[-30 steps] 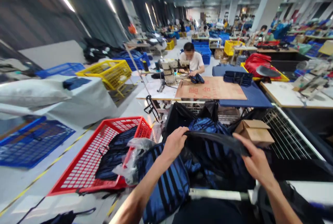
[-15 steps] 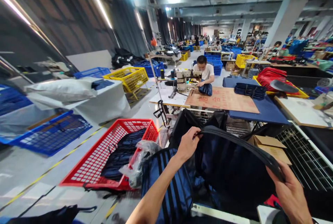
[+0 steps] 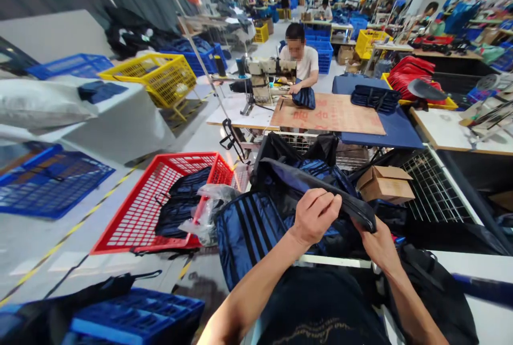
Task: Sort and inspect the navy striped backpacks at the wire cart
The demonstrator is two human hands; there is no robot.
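Observation:
A dark fabric bag piece (image 3: pixel 298 175) with a thick black edge is between my two hands, seen nearly edge-on. My left hand (image 3: pixel 317 217) is closed on the middle of that edge. Farther along, my right hand (image 3: pixel 377 242) grips its near right end from below; some of its fingers are hidden behind the fabric. Left of my hands, a blue quilted piece with black stripes (image 3: pixel 253 233) hangs over the side of a wire bin lined with black cloth. More blue striped pieces (image 3: pixel 320 169) lie in the bin beneath the held piece.
A cardboard box (image 3: pixel 385 185) sits in the wire bin (image 3: pixel 436 185). To the left stands a red basket (image 3: pixel 120 222) with stacked dark pieces, and a blue crate (image 3: pixel 132 313) below it. Across the bin, a co-worker (image 3: pixel 304 62) sits at a sewing machine (image 3: pixel 260 75).
The bag piece has gone from spread wide to tilted flatter, its far end pointing away. My left hand has moved right along the edge, closer to my right hand. The view has tipped downward.

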